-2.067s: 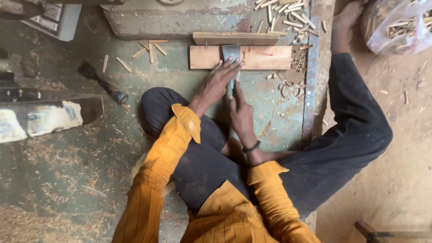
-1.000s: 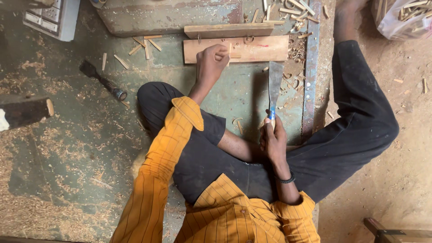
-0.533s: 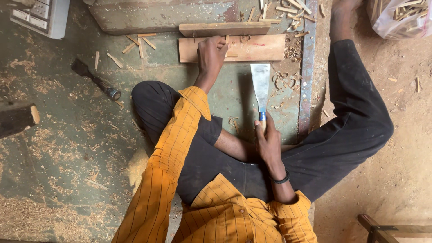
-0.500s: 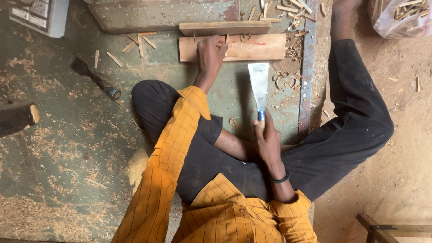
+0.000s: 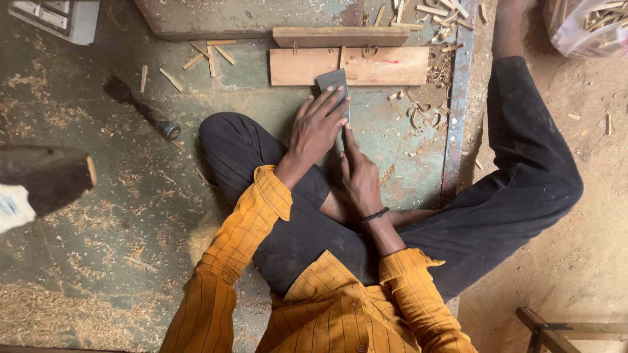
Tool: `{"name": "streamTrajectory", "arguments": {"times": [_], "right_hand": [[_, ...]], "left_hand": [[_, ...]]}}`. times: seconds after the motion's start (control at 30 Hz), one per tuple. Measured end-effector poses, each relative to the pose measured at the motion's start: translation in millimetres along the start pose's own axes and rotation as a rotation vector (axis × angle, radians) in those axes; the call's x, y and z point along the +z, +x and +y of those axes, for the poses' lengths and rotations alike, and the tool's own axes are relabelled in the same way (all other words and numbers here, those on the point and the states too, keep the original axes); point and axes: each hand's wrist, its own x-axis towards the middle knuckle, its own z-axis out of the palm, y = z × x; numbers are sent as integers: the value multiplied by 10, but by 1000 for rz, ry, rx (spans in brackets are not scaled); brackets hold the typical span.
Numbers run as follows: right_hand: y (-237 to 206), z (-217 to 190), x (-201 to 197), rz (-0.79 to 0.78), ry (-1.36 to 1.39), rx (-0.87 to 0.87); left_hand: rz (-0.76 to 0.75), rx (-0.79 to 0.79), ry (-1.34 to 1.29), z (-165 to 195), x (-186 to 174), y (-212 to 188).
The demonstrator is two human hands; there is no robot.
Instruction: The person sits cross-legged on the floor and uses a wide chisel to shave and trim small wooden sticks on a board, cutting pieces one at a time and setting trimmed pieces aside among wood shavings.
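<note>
I sit cross-legged on a green floor slab. A flat wooden board (image 5: 376, 66) lies in front of my knees. A wide, flat metal blade (image 5: 332, 81) rests with its far end on the board's near edge. My left hand (image 5: 315, 128) presses down on the blade with its fingers spread over it. My right hand (image 5: 359, 177) lies just behind, gripping the blade's near end, which is hidden under both hands. A thinner wooden strip (image 5: 340, 36) lies beyond the board.
A dark-handled chisel (image 5: 145, 110) lies on the floor at left. A dark wooden block (image 5: 44, 175) sits at the far left. Shavings (image 5: 425, 114) and wood offcuts litter the slab. A plastic bag of sticks (image 5: 589, 26) is at top right, a stool frame (image 5: 569, 329) at bottom right.
My right hand brought the blade from the right side back to the board's near edge. My left hand left the board and came down onto the blade.
</note>
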Motion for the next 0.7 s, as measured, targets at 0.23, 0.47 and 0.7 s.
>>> {"name": "streamTrajectory", "arguments": {"times": [0.23, 0.47, 0.7], "right_hand": [[68, -57, 70, 40, 50, -13], [240, -78, 48, 33, 110, 25], [414, -79, 147, 26, 98, 150]], "left_hand": [[-36, -15, -37, -84, 119, 61], [-56, 7, 18, -197, 250, 251], [-50, 20, -14, -242, 241, 514]]}}
